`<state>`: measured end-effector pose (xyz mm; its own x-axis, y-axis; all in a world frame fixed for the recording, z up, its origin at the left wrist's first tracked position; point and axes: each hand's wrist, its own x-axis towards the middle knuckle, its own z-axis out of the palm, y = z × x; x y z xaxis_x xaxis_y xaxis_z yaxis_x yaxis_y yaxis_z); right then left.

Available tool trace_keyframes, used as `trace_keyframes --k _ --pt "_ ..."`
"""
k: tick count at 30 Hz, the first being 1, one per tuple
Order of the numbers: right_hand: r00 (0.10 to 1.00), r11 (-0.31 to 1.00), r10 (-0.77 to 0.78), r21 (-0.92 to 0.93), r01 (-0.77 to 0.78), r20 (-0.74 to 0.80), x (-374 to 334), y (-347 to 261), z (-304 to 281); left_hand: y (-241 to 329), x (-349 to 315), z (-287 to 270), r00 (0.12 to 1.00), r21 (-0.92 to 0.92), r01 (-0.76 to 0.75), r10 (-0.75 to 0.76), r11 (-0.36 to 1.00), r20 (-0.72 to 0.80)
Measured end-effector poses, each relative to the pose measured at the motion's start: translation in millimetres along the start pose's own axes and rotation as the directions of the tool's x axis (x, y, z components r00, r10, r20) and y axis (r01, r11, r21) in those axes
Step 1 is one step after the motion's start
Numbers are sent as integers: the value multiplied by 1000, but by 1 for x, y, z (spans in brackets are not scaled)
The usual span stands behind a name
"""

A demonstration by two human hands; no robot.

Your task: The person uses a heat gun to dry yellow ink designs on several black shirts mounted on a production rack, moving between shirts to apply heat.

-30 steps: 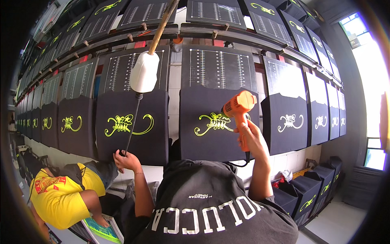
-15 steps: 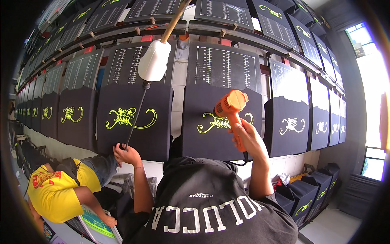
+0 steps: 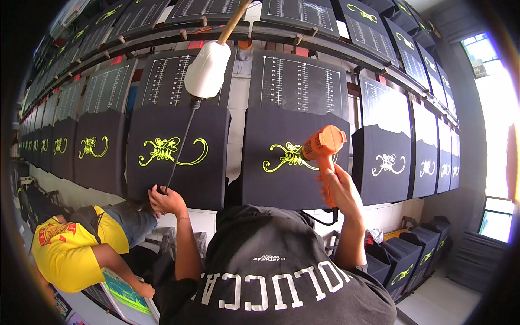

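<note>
Heat gun looks light and stiff, best held where right fingers wrap its handle; left fingers pinch a rod above.

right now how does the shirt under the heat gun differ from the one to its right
The first shirt has a yellow-green print; the second shirt, a white one. The heat gun partly hides the first shirt's print; the second shirt's is uncovered. Both are dark.
</note>
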<state>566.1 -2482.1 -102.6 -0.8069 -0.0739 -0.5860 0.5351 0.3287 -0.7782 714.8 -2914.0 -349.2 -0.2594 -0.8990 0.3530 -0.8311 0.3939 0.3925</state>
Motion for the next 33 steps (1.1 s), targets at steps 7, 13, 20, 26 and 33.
trace_keyframes --k 7,13,20,26,33 --pt "995 998 -30 59 25 96 7 -7 22 10 1 -8 998 8 39 -40 999 39" --pt "981 996 -87 -12 90 171 20 -21 45 3 2 -2 999 -20 43 -43 999 21" --pt "972 993 -60 -89 82 228 17 -29 49 0 -1 -1 1000 -28 28 -28 999 -2" --pt "974 991 -49 -110 75 221 17 -31 47 -3 -2 3 999 -42 42 -41 998 12" --pt "976 995 -44 -80 63 215 17 -23 43 4 -2 -4 998 -52 60 -59 997 21"
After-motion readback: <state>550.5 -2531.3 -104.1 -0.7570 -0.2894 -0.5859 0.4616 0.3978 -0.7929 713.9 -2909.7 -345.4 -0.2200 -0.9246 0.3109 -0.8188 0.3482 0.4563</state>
